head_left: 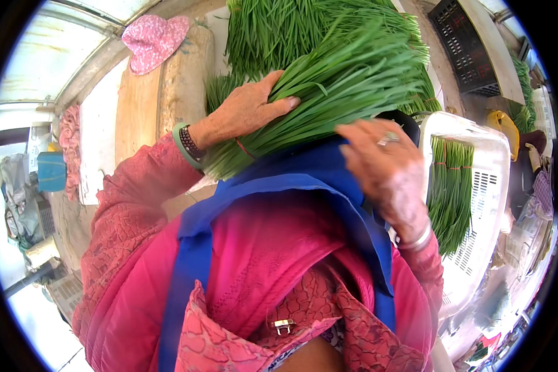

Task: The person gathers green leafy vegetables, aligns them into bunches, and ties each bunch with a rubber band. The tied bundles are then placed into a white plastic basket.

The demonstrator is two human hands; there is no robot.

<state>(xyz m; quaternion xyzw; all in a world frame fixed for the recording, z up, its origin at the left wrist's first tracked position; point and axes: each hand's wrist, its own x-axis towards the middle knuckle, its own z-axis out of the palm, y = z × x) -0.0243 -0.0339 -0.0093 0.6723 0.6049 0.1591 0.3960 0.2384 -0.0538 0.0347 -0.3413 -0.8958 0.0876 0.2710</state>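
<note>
A bunch of garlic chives [338, 84] slants across in front of my chest. My left hand [248, 108] grips it near the stem end, thumb lying over the blades. A thin red band [245, 147] shows around its lower stems. My right hand [383, 164], wearing a ring, is just below the bunch's leafy part and blurred by motion. Its fingers curl downward; whether they touch the leaves or hold anything does not show. Behind the bunch lie more piled garlic chives [273, 31]. A blue apron [291, 167] hangs under both hands.
At my right stands a white plastic crate [493, 180] with banded garlic chives [449, 201] inside. A black crate [462, 46] is at the far right. A pink hat [155, 40] rests on a wooden block [186, 77] at the far left. A blue container [51, 172] is farther left.
</note>
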